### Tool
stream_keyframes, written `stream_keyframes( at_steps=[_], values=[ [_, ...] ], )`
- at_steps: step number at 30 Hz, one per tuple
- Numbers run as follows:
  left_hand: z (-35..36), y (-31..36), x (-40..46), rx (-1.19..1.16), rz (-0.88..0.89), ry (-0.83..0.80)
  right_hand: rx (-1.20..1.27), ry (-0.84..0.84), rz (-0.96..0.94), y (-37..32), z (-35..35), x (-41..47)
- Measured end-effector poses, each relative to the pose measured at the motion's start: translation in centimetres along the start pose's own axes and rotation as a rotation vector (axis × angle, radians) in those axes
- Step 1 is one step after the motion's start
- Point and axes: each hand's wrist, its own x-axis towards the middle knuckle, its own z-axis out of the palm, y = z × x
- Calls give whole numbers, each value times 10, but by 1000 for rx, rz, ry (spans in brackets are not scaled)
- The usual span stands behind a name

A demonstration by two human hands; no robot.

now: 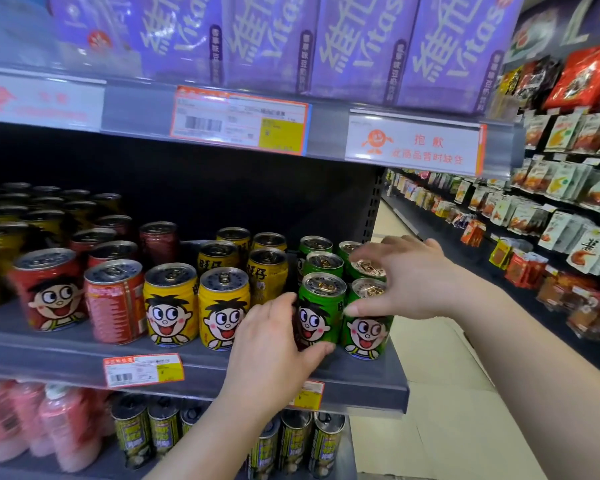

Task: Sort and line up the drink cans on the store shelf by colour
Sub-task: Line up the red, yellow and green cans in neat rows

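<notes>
Clearly the green cans, lower right of centre, look rigid, smooth and probably weighty; the left hand cups one's side, the right hand spreads over neighbouring tops — grip the walls

A shop: price tags on stocked shelves along an aisle.

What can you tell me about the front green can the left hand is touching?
The green can stands upright at the shelf's front edge, second from the right end. It looks like metal, with a silver lid, gold pull tab and a cartoon face facing out. The left hand wraps its lower left side; another green can stands close on its right.
</notes>
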Motion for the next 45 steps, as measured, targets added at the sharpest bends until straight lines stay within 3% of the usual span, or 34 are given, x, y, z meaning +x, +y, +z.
stream_keyframes(
  at_steps=[4,8,12,18,26,31,34,45],
  values=[
    [-36,-20,-8,-11,90,152,173,124,-154,-47,-11,16],
    [-74,-62,-13,99,-28,255,226,60,-241,-87,-2,37],
    [-95,-96,-12,181,-160,289,238,11,-213,-113,7,53],
    [-91,-95,-14,190,-165,213,126,35,-175,-147,17,66],
    [-83,-98,-13,194,-169,140,28,-8,-69,-112,15,56],
    [-73,-96,-8,43,-138,99,158,-69,-76,-104,15,54],
    [-73,-97,4,-77,-214,70,159,-78,-98,-100,16,54],
    [-72,-101,18,-70,-198,15,120,36,-40,-111,21,49]
  ],
)
